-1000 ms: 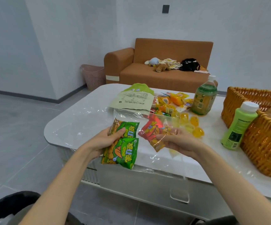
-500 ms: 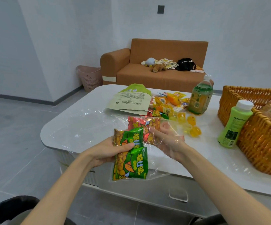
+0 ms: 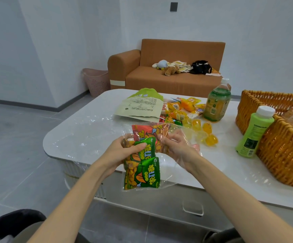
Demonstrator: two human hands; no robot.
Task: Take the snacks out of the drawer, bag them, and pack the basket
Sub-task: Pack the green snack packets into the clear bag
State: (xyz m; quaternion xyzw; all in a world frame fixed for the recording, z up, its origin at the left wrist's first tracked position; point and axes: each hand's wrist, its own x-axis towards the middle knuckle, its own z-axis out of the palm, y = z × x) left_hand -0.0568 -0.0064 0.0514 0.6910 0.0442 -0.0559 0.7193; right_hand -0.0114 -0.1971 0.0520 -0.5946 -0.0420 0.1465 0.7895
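Plenty of bare table (image 3: 82,130) on the left, wicker basket (image 3: 282,155) at the right edge. The clear bag (image 3: 168,166) hangs over the near edge; two green packets (image 3: 142,172) inside now overlap the one red packet (image 3: 147,132). The left hand (image 3: 123,151) grips the green pair, the right hand (image 3: 177,146) pinches the bag.

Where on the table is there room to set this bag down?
Widest: the table's near strip between the right hand and the wicker basket, near the light green bottle. Left of the beige pouch only clear film lies. Crowded behind the clear bag: jelly cups, yellow packets, tea bottle.
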